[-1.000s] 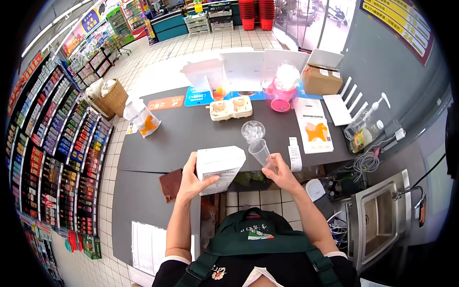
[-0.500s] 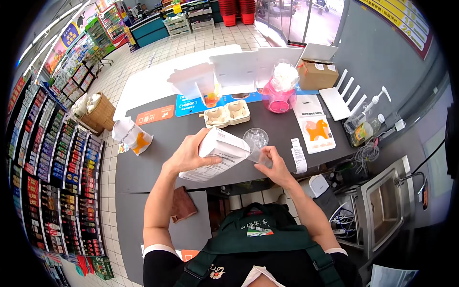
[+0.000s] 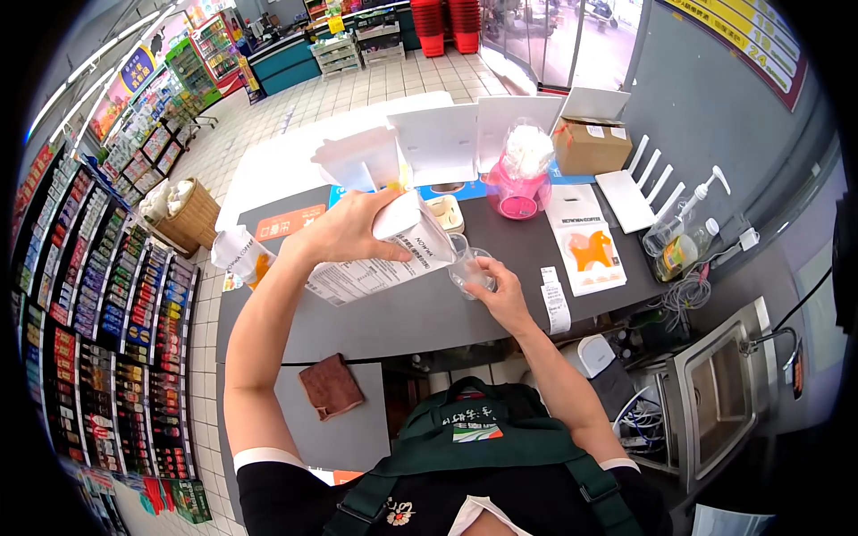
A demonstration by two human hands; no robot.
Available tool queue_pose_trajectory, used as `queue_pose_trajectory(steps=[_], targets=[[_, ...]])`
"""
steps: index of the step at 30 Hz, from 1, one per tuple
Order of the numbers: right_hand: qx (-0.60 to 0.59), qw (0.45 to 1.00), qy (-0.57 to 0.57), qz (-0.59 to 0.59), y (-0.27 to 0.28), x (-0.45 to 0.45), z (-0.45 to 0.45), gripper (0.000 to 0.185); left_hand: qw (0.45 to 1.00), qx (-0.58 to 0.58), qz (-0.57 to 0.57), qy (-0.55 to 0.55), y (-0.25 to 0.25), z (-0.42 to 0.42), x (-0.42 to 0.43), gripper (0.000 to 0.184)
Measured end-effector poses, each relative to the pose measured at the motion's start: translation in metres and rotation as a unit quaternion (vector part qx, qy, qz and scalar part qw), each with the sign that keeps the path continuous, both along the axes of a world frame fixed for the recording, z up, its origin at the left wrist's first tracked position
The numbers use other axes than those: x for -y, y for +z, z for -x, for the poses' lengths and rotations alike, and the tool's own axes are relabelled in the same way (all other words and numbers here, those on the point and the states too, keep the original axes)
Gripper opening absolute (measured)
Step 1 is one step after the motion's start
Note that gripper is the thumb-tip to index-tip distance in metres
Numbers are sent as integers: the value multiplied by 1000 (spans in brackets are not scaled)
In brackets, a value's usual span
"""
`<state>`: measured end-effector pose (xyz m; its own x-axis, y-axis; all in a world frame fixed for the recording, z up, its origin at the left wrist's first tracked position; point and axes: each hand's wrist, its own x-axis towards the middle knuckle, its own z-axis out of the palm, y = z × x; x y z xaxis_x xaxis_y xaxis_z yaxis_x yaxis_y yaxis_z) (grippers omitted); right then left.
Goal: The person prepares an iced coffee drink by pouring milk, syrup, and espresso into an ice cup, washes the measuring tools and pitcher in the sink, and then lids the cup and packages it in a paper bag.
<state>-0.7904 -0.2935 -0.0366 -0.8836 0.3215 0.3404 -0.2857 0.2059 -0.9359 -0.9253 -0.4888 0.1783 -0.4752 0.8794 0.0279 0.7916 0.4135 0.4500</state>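
Note:
My left hand (image 3: pixel 349 232) is wrapped round a white carton (image 3: pixel 380 263) with printed text, tilted nearly onto its side with its top toward the right. Against the carton's top end is a small clear cup (image 3: pixel 461 259), which my right hand (image 3: pixel 493 288) grips. Behind and partly hidden by it stands a larger clear cup (image 3: pixel 478 284) on the dark counter (image 3: pixel 420 317). Whether liquid is flowing cannot be made out. A cardboard cup carrier (image 3: pixel 444 214) shows partly behind the carton.
On the counter are a pink container (image 3: pixel 518 192), a paper bag with an orange horse (image 3: pixel 587 241), a receipt (image 3: pixel 554 299) and a white bag (image 3: pixel 239 255). A brown cloth (image 3: pixel 331 386) lies nearer. Pump bottle (image 3: pixel 684 210) and sink (image 3: pixel 715 402) are at right.
My left hand has raised the carton and tipped it further toward the right. My right hand has moved the small cup up against the carton's top, in front of the larger cup.

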Motion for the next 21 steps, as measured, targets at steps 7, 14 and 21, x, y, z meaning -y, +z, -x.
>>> queue_pose_trajectory(steps=[7, 14, 21], targets=[[19, 998, 45, 51, 7, -5, 7, 38, 997, -32, 64, -21, 15, 4, -21, 74], [6, 996, 63, 69, 2, -15, 17, 38, 992, -39, 123, -5, 29, 3, -44, 72], [13, 990, 91, 111, -1, -19, 17, 36, 987, -108, 111, -40, 27, 2, -56, 58]])
